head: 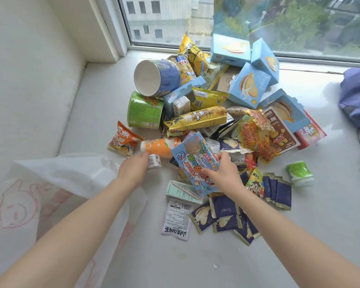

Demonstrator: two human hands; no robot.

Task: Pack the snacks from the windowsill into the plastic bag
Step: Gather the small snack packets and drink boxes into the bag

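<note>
Entry: snack pile sits on the windowsill (216, 256), spread from about 9 o'clock to 3 o'clock ahead of me, nearly all of it unpacked. The plastic bag (56, 179), white with pink print, lies slack at 8 o'clock, touching my left forearm. Cannot see its mouth clearly.

Right hand (222, 173): closed on the blue cartoon packet (195, 161), thumb over its front face, fingers behind its right edge. The packet is tilted, its lower end over the pale green carton (181, 190).

Left hand (133, 169): fingers curled onto the small white carton (154, 162), just below the orange bottle (160, 147) at 11 o'clock. Contact is plain; whether the carton is truly pinched or only touched, I cannot tell.

Step in hand, as I judge it: lift one item per hand and carry both to the bag.

Notes for doing it well:
- Lift the blue packet straight up first; it overlaps neighbours and may drag the dark blue sachets (222, 213) at 5 o'clock.
- Secure the white carton before moving; the orange bottle beside it lies on its side and may roll.
- Bag looks collapsed. Free one hand to open its mouth, or items will slide off the top.
- Heavy boxes and tubs should go in first, soft packets after.
</note>
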